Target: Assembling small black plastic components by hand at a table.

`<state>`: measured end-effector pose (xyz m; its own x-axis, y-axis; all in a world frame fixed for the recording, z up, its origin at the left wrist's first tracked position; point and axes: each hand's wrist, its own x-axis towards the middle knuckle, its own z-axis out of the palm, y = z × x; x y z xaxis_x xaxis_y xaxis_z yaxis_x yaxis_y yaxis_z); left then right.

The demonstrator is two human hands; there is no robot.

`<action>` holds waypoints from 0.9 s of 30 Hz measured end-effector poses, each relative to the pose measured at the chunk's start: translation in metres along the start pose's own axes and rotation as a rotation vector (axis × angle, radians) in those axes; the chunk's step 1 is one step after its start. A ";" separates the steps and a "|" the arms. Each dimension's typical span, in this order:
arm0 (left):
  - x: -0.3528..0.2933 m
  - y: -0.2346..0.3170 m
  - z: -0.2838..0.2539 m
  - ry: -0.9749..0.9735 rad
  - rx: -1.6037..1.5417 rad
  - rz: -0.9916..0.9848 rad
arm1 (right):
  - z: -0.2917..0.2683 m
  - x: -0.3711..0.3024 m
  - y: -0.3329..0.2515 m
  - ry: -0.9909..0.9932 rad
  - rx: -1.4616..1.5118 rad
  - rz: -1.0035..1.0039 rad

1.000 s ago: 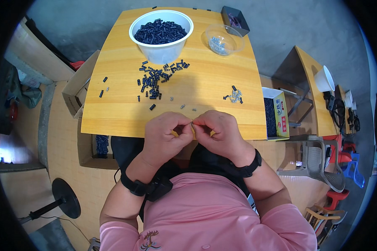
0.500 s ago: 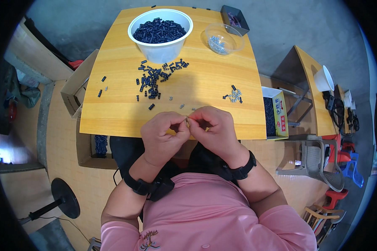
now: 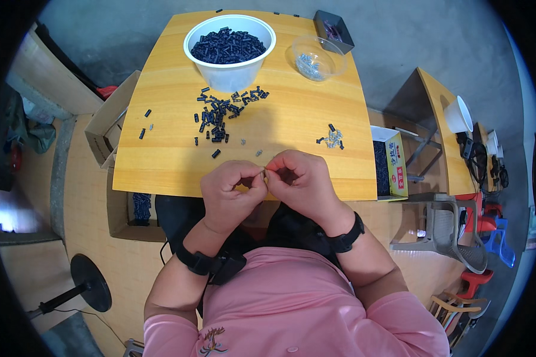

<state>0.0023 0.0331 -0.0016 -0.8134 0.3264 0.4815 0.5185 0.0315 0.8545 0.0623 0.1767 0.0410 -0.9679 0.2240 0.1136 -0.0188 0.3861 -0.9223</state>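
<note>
Above the near edge of the wooden worktop (image 3: 155,169), a small part (image 3: 263,174) sits where the fingertips of the left hand (image 3: 232,189) and right hand (image 3: 302,181) meet; the fingers of both are pinched narrow on it and hide nearly all of it, so its kind cannot be told; a slip in so tight a pinch could send it over the edge; just beyond the hands lie two loose metal pieces (image 3: 259,153), which a drifting knuckle might sweep away; farther out spread black cylindrical parts (image 3: 217,113) and, to the right, a silvery heap (image 3: 334,140); behind these stand a heaped white tub (image 3: 229,74), liable to spill if knocked, and a clear bowl (image 3: 333,66).
</note>
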 end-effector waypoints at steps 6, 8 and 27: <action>0.000 0.003 0.005 0.032 0.021 0.030 | -0.002 0.006 0.005 -0.070 0.086 0.136; -0.001 0.004 0.009 0.057 0.055 0.034 | 0.003 0.006 0.007 -0.037 0.128 0.172; -0.003 0.003 -0.002 -0.091 -0.464 -0.473 | -0.017 0.014 -0.006 -0.217 0.115 0.203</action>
<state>0.0062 0.0303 0.0002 -0.8894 0.4560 0.0329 -0.0729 -0.2124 0.9745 0.0531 0.1927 0.0541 -0.9855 0.0850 -0.1470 0.1638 0.2462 -0.9553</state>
